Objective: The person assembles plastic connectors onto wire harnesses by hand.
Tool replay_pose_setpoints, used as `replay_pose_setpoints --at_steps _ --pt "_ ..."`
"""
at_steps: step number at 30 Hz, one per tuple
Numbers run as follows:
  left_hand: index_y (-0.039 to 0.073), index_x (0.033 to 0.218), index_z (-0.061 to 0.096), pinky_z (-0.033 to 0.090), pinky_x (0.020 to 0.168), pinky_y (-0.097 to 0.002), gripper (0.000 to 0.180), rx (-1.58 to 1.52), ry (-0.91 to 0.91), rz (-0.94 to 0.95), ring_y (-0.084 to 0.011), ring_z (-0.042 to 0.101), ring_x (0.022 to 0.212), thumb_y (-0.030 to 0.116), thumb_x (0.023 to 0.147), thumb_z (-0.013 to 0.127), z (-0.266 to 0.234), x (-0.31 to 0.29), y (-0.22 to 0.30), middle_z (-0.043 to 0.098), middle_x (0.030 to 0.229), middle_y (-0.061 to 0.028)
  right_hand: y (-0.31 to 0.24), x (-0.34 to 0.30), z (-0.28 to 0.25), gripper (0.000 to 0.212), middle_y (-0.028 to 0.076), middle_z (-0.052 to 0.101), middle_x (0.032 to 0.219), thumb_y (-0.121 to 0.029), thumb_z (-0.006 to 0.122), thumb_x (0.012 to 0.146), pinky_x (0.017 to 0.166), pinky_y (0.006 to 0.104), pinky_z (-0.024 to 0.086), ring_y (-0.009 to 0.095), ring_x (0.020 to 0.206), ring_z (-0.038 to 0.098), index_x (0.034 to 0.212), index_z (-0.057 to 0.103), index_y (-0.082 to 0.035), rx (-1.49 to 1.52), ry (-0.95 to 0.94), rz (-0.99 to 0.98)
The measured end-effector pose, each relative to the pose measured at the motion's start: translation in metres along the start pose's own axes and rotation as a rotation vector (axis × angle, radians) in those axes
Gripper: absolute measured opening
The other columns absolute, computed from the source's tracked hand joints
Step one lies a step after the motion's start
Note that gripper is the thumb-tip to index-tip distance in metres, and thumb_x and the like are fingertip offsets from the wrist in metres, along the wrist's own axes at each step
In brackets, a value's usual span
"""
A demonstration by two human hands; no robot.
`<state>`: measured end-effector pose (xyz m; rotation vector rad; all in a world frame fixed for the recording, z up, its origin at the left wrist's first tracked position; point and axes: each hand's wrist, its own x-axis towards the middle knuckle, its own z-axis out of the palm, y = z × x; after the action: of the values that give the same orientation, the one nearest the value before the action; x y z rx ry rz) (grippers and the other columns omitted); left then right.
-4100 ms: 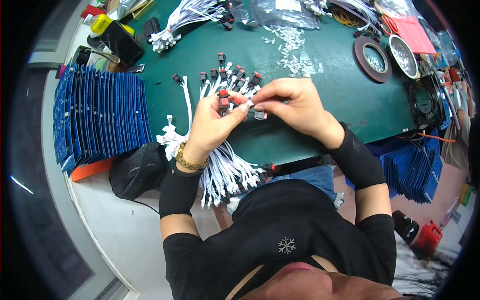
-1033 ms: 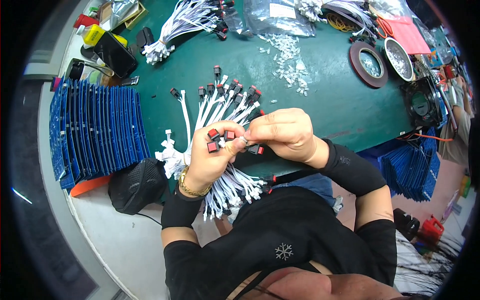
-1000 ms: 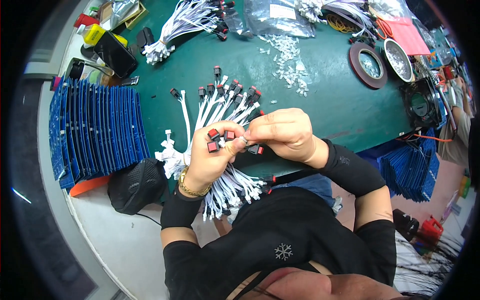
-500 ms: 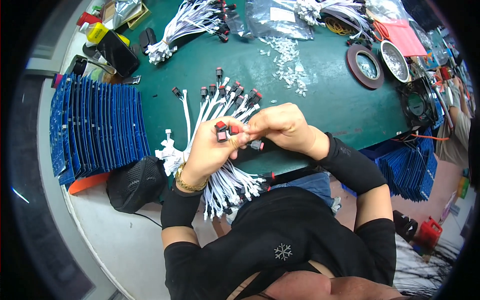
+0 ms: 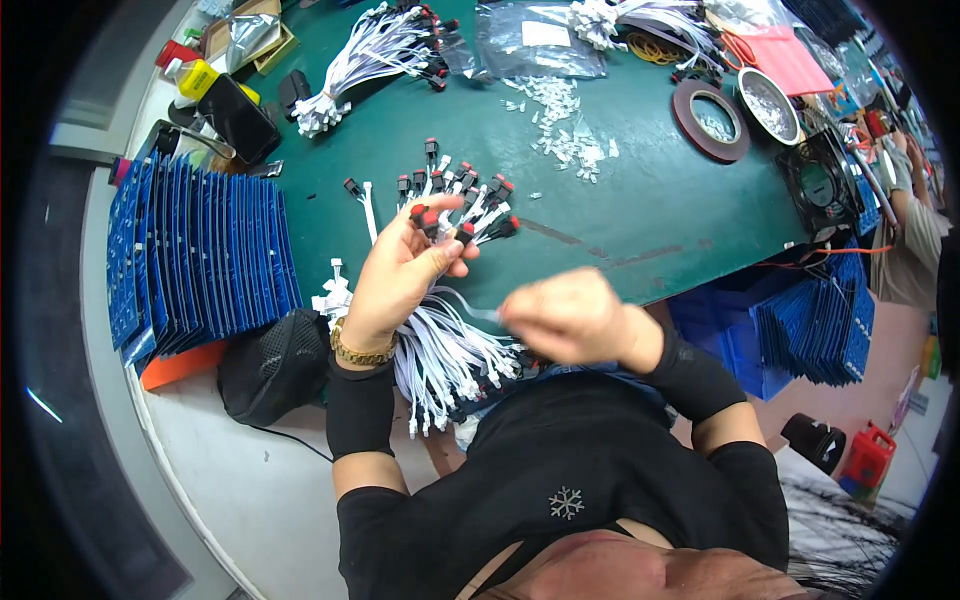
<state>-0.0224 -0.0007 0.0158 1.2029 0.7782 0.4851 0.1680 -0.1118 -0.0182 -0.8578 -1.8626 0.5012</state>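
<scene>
My left hand is closed around red-and-black push-button switches, which stick out between its thumb and fingers. My right hand is blurred by motion, its fingers pinched on the end of a white cable that stretches from the left hand. More switches with white leads lie fanned out just beyond the left hand. Below it, a thick bundle of white cables with small white connectors hangs toward my lap. The cable's tip is hidden in the right fingers.
A row of blue circuit boards stands at the left, beside a black mesh bag. Farther back are small clear plastic pieces, a tape roll, a bowl, a fan and another cable bundle. A blue crate stands at right.
My hands were together at the switches. The right hand has since pulled down toward my body and apart from the left, with a white cable now stretched between them.
</scene>
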Motion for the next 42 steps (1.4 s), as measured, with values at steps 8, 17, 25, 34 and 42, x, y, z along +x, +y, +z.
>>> replay_pose_setpoints --at_steps 8,17,25,34,42 --pt "-0.003 0.098 0.061 0.051 0.069 -0.0202 0.016 0.051 -0.064 -0.077 -0.0082 0.061 0.081 -0.001 0.082 0.064 0.004 -0.003 -0.008 0.065 0.090 -0.0051 -0.017 -0.018 0.015 0.027 0.008 0.063 0.091 -0.008 0.061 0.073 0.058 0.0349 0.052 0.023 0.072 0.064 0.100 0.059 -0.007 0.162 -0.360 -0.183" --pt "0.000 0.091 0.060 0.044 0.070 -0.0186 0.023 0.278 -0.025 -0.062 -0.0029 0.053 0.077 -0.002 0.073 0.074 0.007 -0.002 -0.015 0.058 0.084 0.0027 0.075 0.035 -0.045 0.015 0.010 0.060 0.089 -0.005 0.068 0.074 0.071 0.0385 0.049 0.030 0.083 0.060 0.089 0.066 -0.006 -0.398 -0.033 0.359" --pt "-0.002 0.101 0.062 0.043 0.070 -0.0205 0.023 -0.004 0.012 -0.038 -0.0054 0.051 0.076 0.009 0.083 0.070 0.007 -0.003 -0.005 0.060 0.088 0.0010 0.061 0.039 -0.047 0.010 0.009 0.066 0.080 -0.002 0.065 0.080 0.060 0.0274 0.050 0.019 0.067 0.064 0.090 0.067 -0.002 -0.081 0.013 0.409" --pt "0.000 0.101 0.062 0.042 0.056 -0.0167 0.026 -0.110 -0.073 -0.084 -0.0025 0.054 0.066 0.009 0.080 0.073 0.003 -0.005 -0.004 0.062 0.082 0.0006 0.024 0.043 -0.013 0.015 0.008 0.065 0.081 0.007 0.062 0.081 0.061 0.0224 0.053 0.011 0.071 0.065 0.094 0.067 0.003 0.547 0.098 0.498" --pt "0.001 0.100 0.061 0.042 0.053 -0.0160 0.026 -0.097 -0.012 -0.074 -0.0021 0.054 0.065 0.008 0.079 0.074 0.005 -0.005 -0.007 0.062 0.082 0.0010 0.027 0.040 0.002 0.011 0.008 0.064 0.085 0.004 0.062 0.082 0.053 0.0203 0.049 0.008 0.060 0.060 0.092 0.067 0.001 0.485 0.199 0.430"
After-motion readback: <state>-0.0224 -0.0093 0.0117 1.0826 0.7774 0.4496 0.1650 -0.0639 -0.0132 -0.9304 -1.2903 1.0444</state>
